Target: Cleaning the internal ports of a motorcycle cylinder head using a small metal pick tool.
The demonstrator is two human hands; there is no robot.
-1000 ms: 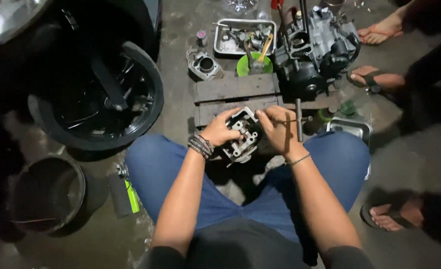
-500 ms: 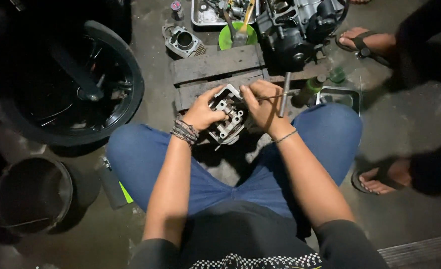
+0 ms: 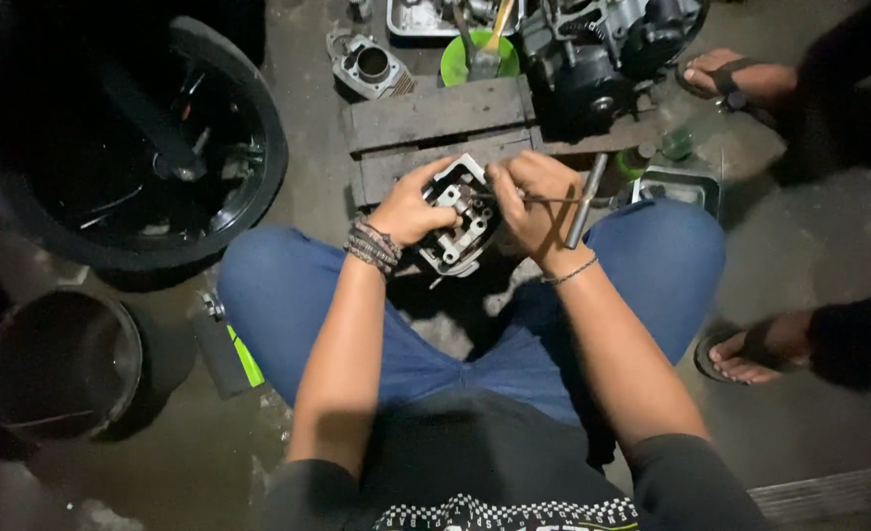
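Cylinder head (image 3: 460, 218), pale cast metal, held up between the knees just in front of a wooden pallet (image 3: 435, 123), open side facing the camera. Left hand (image 3: 411, 205) wrapped round its left edge, fingers curled shut on the casting, beaded bands at the wrist. Right hand (image 3: 534, 202) closed in a pinch on a thin tool (image 3: 539, 200), its tip reaching into the middle of the casting; a longer metal rod (image 3: 585, 202) slanting down past the same hand, whether gripped or merely lying behind not clear.

Step in hand, by judgement: picking or seating a small part inside the recess. Next move likely calling for a steady left grip, a fine turn of the tool tip, and care not to drop anything small onto the dark floor.

Further out: a grey cylinder barrel (image 3: 369, 67) on the floor beyond the pallet, a green bowl (image 3: 480, 59) with a brush in it, a metal tray (image 3: 426, 15) cut off by the top edge. Engine block (image 3: 603, 49) on the pallet's right end, partly out of frame. Black tyre and wheel (image 3: 131, 147) at left, a dark bucket (image 3: 57, 364) below it. Sandalled feet of other people (image 3: 740, 79) at right.

Tool tip and the part it meets too small and shadowed to identify.
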